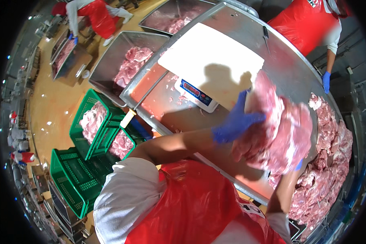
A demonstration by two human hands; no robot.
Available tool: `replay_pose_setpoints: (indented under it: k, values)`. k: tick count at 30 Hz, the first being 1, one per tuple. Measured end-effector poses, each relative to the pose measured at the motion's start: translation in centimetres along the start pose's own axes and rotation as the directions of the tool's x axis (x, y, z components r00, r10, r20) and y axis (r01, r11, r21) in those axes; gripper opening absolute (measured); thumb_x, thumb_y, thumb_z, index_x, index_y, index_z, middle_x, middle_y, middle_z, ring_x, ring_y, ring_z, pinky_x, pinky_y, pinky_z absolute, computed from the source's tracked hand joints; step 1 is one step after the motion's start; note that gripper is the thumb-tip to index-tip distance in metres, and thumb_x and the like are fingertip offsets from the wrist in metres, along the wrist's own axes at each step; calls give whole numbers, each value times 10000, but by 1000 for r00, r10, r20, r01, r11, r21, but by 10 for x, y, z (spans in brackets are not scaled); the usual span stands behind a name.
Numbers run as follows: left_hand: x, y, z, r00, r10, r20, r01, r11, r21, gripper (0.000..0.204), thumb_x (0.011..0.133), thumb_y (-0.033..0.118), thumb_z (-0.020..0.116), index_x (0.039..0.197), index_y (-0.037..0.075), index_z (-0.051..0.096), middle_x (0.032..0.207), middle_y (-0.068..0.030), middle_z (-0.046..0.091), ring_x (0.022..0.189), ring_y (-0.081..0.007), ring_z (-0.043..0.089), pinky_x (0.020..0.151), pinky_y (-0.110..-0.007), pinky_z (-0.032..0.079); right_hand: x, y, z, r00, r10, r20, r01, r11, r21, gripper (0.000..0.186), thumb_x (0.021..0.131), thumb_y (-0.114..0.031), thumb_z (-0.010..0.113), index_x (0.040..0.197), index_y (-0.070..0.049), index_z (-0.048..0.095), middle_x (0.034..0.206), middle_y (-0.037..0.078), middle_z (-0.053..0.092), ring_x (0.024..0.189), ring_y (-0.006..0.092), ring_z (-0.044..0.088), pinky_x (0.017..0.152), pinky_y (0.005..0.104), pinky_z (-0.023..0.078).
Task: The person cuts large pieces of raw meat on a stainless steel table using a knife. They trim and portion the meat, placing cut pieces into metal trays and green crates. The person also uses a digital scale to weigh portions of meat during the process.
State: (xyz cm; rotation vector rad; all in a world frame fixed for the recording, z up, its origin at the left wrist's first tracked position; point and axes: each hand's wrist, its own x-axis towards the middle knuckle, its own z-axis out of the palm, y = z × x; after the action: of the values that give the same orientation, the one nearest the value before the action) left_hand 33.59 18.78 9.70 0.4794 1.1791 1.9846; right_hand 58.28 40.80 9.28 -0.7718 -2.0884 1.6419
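Between my two blue-gloved hands I hold a large chunk of raw meat (282, 130), pink with white fat, raised over the steel table (232, 162). My left hand (236, 122) grips its left side, thumb pointing up. Only a bit of blue glove shows of my right hand (299, 165), at the lower right of the meat; its fingers are hidden behind it. Just beyond the left hand is a scale (196, 96) with a blue display panel and a broad white board (211, 57) over it. Shadows fall across the board.
A heap of meat (329, 162) lies at the right. Beyond the left edge stand steel bins (105, 73) and green crates (69, 175) with meat. A yellow-handled rod (128, 117) crosses that edge; a knife (266, 33) lies at the far side, near a co-worker (299, 26).
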Motion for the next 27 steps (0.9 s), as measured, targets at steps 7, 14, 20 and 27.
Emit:
replay_pose_setpoints:
  k: [7,14,20,27]
  values:
    - [72,70,-88,951,39,-305,-202,828,-522,565,847,101,649,1313,87,331,1191,-108,512,1079,-218,542,945,-397,469,213,-142,149,894,-107,436,152,986,-70,464,906,-135,633,1338,-14,514,1307,88,563,1146,176,545,1003,360,455]
    - [56,52,-182,951,-304,-57,249,861,-443,449,1000,353,417,1303,23,451,1241,-104,495,1269,-241,407,1076,-480,361,354,-149,246,724,145,674,-136,989,-66,433,901,-82,590,1326,-28,531,1247,59,596,1096,143,561,972,334,464]
    - [19,146,-257,986,-168,-1,134,783,607,627,790,200,740,1303,34,421,1262,-179,469,1281,-326,409,1019,-476,396,390,-149,289,749,62,660,161,949,-271,329,889,-53,572,1212,-13,623,1064,14,661,945,86,575,858,274,488]
    - [70,128,-262,851,312,423,-512,311,801,688,658,201,777,1254,43,474,1248,-186,478,1177,-399,440,1001,-495,361,424,-127,251,894,106,436,104,897,-430,323,980,-331,543,1025,-25,634,836,-7,609,733,92,514,695,281,481]
